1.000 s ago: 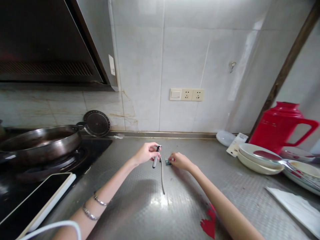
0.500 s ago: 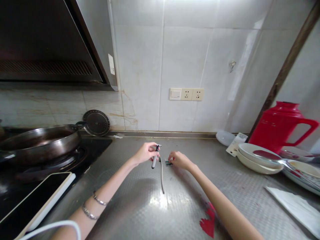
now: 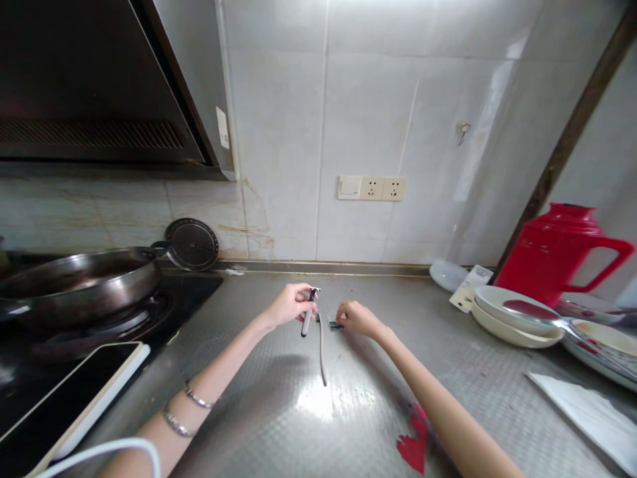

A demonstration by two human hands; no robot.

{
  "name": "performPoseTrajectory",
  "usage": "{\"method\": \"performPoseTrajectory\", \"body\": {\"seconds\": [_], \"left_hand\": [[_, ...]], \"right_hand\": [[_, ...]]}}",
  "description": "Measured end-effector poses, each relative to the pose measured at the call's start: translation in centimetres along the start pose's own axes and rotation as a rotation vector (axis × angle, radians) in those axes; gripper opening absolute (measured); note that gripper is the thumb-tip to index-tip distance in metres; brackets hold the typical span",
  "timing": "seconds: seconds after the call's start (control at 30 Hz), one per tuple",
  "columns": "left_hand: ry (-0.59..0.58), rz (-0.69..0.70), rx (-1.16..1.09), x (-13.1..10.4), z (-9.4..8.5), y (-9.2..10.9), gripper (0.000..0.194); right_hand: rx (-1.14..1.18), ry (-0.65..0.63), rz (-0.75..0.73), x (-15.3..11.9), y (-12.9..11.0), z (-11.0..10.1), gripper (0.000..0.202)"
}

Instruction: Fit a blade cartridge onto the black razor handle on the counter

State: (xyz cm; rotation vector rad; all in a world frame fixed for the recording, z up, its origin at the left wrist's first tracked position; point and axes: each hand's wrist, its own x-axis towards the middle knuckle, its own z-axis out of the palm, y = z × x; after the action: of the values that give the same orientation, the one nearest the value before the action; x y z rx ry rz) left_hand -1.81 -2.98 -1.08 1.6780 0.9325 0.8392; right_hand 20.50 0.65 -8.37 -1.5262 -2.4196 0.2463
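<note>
My left hand is closed around a razor with a grey and black handle, held upright at a slight tilt above the counter. Its narrow head is at the top. To the right, my right hand is low over the counter, its fingers pinched at a small dark green piece whose kind I cannot make out. Between both hands lies a thin, slightly curved beige strand, cord-like, with a dark bit at its far end.
A steel pan sits on the stove at left, near a phone with a white cable. At right stand a red thermos jug, stacked dishes and a white sheet. A red patch marks the steel counter.
My right hand has shifted very slightly at the dark green piece. My left hand and the razor stay almost where they were.
</note>
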Motion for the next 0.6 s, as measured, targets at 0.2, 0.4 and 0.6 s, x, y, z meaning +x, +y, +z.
{"method": "performPoseTrajectory", "body": {"seconds": [0.2, 0.4, 0.6], "left_hand": [[0.000, 0.011, 0.007, 0.2, -0.1, -0.5, 0.022], [0.032, -0.005, -0.008, 0.3, -0.3, -0.6, 0.025], [0.058, -0.021, -0.020, 0.2, -0.3, -0.2, 0.024]], "right_hand": [[0.047, 0.036, 0.004, 0.0, 0.1, 0.0, 0.017], [0.119, 0.164, -0.018, 0.3, 0.1, -1.3, 0.019], [0.411, 0.337, -0.091, 0.3, -0.8, -3.3, 0.022]]}}
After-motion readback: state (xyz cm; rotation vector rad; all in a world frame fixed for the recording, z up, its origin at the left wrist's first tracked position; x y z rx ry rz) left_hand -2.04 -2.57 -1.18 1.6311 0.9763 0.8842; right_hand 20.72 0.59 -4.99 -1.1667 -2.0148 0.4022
